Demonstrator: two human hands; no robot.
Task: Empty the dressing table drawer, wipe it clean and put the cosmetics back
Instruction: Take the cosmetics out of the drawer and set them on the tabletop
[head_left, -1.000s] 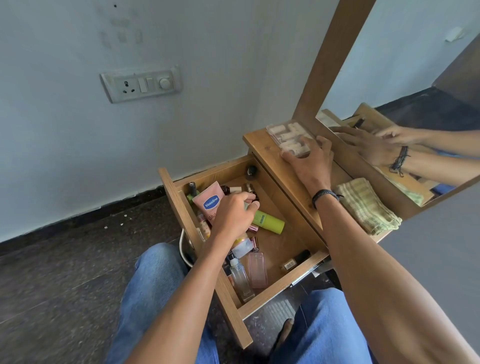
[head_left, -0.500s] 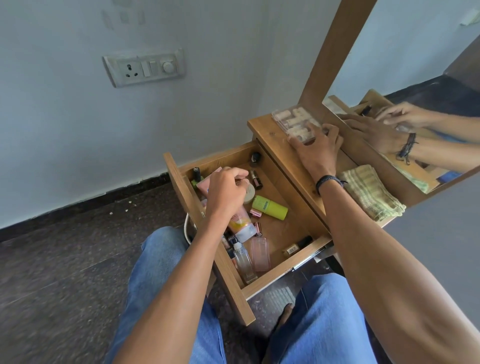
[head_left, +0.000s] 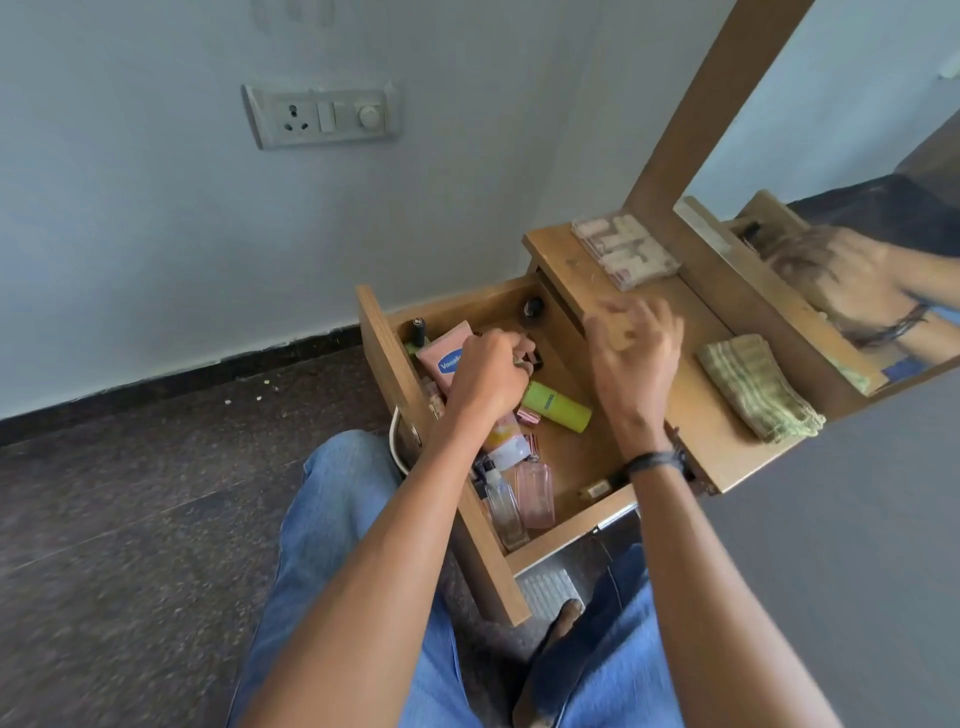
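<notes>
The wooden drawer (head_left: 387, 364) of the dressing table stands pulled open over my lap. In it lie a pink Vaseline tube (head_left: 445, 358), a green tube (head_left: 557, 406), a clear bottle (head_left: 506, 512), a pink bottle (head_left: 536, 493) and several smaller cosmetics. My left hand (head_left: 485, 382) is inside the drawer, fingers curled around a small cosmetic beside the Vaseline tube; most of that item is hidden. My right hand (head_left: 634, 358) hovers blurred over the drawer's far edge, fingers apart and holding nothing. A clear compartment case (head_left: 626, 252) lies on the table top (head_left: 696, 415).
A folded green striped cloth (head_left: 758, 387) lies on the table top to the right. The mirror (head_left: 831, 130) stands behind it and reflects my arm. A wall socket (head_left: 322, 115) is up left. My knees in jeans sit under the drawer.
My right hand has let go of the clear case and swung back toward the drawer. My left hand has stayed in the drawer, fingers closing near the Vaseline tube.
</notes>
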